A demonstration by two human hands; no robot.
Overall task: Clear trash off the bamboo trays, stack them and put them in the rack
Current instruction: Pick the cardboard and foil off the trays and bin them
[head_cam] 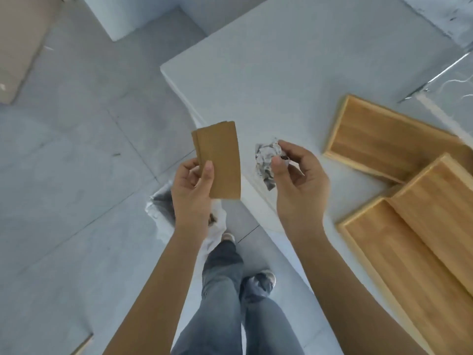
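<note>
My left hand [192, 190] holds flat brown cardboard pieces [220, 160] upright, out over the floor just past the white table's edge. My right hand [297, 180] pinches a crumpled ball of foil-like wrapper [267, 160] between thumb and fingertips, above the table's near edge. Three bamboo trays lie on the table at the right: one [384, 139] farther back, one [399, 265] nearer me, and a third [440, 190] resting across the other two. All three trays look bare inside.
The white table [281, 73] runs from centre to upper right. A white-lined bin or bag [161, 208] stands on the tiled floor below my left hand. Clear plastic film [448, 80] lies at the table's far right. My legs and shoes show below. Cardboard [18, 47] lies at upper left.
</note>
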